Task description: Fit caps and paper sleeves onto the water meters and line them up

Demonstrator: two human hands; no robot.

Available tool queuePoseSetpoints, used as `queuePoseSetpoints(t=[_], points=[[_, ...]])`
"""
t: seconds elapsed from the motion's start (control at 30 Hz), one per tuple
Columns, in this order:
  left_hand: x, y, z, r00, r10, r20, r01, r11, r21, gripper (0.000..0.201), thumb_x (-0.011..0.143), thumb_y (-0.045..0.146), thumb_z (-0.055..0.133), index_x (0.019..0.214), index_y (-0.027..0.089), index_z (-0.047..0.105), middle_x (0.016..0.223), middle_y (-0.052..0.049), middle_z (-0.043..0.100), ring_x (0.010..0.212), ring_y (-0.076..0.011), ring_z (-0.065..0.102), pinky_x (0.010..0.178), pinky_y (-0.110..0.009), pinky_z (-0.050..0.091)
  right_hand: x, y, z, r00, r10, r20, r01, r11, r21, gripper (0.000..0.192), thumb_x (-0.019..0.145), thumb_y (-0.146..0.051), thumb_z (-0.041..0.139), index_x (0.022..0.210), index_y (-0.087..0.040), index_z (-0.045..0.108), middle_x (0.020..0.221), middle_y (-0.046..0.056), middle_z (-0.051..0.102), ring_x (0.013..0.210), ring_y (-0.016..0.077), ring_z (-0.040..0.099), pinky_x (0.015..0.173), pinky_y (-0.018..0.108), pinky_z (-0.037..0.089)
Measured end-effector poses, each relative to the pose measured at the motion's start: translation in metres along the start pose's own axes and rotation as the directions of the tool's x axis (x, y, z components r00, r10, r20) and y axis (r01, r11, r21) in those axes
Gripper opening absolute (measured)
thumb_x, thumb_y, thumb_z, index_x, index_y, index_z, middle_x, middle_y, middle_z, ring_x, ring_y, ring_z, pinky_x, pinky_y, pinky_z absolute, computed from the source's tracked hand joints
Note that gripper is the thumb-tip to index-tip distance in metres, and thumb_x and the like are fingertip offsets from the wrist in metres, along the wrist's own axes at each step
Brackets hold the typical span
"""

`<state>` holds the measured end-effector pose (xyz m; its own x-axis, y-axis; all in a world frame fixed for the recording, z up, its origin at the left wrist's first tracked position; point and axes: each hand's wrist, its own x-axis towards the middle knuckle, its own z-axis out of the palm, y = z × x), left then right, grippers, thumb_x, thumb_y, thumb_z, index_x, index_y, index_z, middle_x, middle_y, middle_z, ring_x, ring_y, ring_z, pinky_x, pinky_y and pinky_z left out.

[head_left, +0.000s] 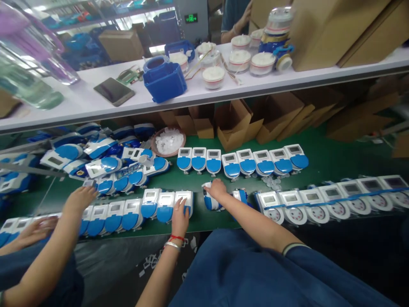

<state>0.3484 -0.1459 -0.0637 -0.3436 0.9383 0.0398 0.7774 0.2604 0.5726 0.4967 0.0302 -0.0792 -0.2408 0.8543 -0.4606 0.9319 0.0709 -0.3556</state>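
Observation:
My left hand [180, 216], with a red string and a silver bangle at the wrist, lies flat on the last blue-and-white meter cover [184, 197] at the right end of the near row of meter covers [128, 211]. My right hand [217, 189] is closed over a single meter cover [209, 201] on the green table [329, 160], just right of that row. Another loose cover [240, 195] lies beside my right forearm.
A second row of covers [243, 161] lies farther back, and a row of meters with dials [332, 199] runs to the right. A co-worker's two hands [78, 198] work at the left by a heap of covers [96, 157]. Open cartons [234, 123] sit under the white shelf [79, 100].

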Motion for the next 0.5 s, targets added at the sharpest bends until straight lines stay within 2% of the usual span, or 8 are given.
queuePoseSetpoints(t=[0.1, 0.2, 0.27, 0.37, 0.43, 0.5], points=[[0.018, -0.016, -0.001, 0.998, 0.064, 0.029, -0.068, 0.986, 0.151, 0.044, 0.086, 0.024, 0.043, 0.130, 0.019, 0.042, 0.143, -0.012, 0.033, 0.135, -0.0275, 0.026, 0.110, -0.049, 0.026, 0.004, 0.022, -0.006, 0.999, -0.022, 0.044, 0.020, 0.999, 0.036, 0.059, 0.080, -0.060, 0.047, 0.111, -0.010, 0.057, 0.110, 0.019, 0.059, 0.097, 0.0258, 0.058, 0.080, 0.031, 0.044], [0.028, -0.027, 0.007, 0.989, 0.125, 0.074, -0.138, 0.969, 0.206, 0.046, 0.087, 0.025, 0.042, 0.133, 0.019, 0.040, 0.145, -0.012, 0.030, 0.138, -0.0287, 0.017, 0.110, -0.052, 0.023, 0.004, 0.072, -0.017, 0.998, -0.026, -0.053, 0.028, 0.998, 0.055, 0.041, 0.091, -0.043, 0.035, 0.105, -0.014, 0.061, 0.104, 0.014, 0.063, 0.098, 0.0214, 0.058, 0.084, 0.029, 0.041], [0.030, -0.027, 0.013, 0.986, 0.141, 0.088, -0.157, 0.965, 0.209, 0.047, 0.087, 0.025, 0.041, 0.134, 0.018, 0.038, 0.146, -0.012, 0.029, 0.139, -0.0285, 0.013, 0.110, -0.053, 0.022, 0.009, 0.109, -0.025, 0.993, 0.045, -0.110, -0.042, 0.999, 0.030, 0.036, 0.093, -0.028, 0.029, 0.109, -0.015, 0.060, 0.107, 0.013, 0.062, 0.101, 0.0197, 0.056, 0.087, 0.028, 0.038], [0.032, -0.019, 0.019, 0.991, 0.107, 0.084, -0.122, 0.973, 0.196, 0.047, 0.087, 0.026, 0.041, 0.134, 0.019, 0.038, 0.146, -0.011, 0.028, 0.139, -0.0281, 0.013, 0.111, -0.052, 0.021, 0.030, 0.145, -0.032, 0.990, 0.136, -0.033, -0.136, 0.990, -0.021, 0.035, 0.089, -0.014, 0.033, 0.113, -0.015, 0.058, 0.111, 0.013, 0.062, 0.105, 0.0192, 0.055, 0.088, 0.027, 0.037], [0.036, -0.012, 0.024, 0.995, 0.061, 0.076, -0.073, 0.984, 0.165, 0.051, 0.085, 0.027, 0.046, 0.135, 0.019, 0.035, 0.146, -0.011, 0.027, 0.138, -0.0284, 0.016, 0.111, -0.050, 0.021, 0.046, 0.154, -0.030, 0.988, 0.150, 0.036, -0.149, 0.988, -0.035, 0.036, 0.085, -0.011, 0.038, 0.114, -0.015, 0.058, 0.110, 0.013, 0.063, 0.102, 0.0196, 0.057, 0.086, 0.026, 0.038], [0.042, -0.010, 0.030, 0.997, -0.045, 0.055, 0.038, 0.992, 0.118, 0.064, 0.080, 0.030, 0.055, 0.137, 0.017, 0.029, 0.146, -0.014, 0.025, 0.137, -0.0298, 0.020, 0.110, -0.049, 0.024, 0.060, 0.155, -0.025, 0.983, 0.162, 0.082, -0.159, 0.986, -0.047, 0.036, 0.084, -0.012, 0.041, 0.115, -0.016, 0.058, 0.109, 0.013, 0.063, 0.099, 0.0203, 0.058, 0.084, 0.027, 0.040]])
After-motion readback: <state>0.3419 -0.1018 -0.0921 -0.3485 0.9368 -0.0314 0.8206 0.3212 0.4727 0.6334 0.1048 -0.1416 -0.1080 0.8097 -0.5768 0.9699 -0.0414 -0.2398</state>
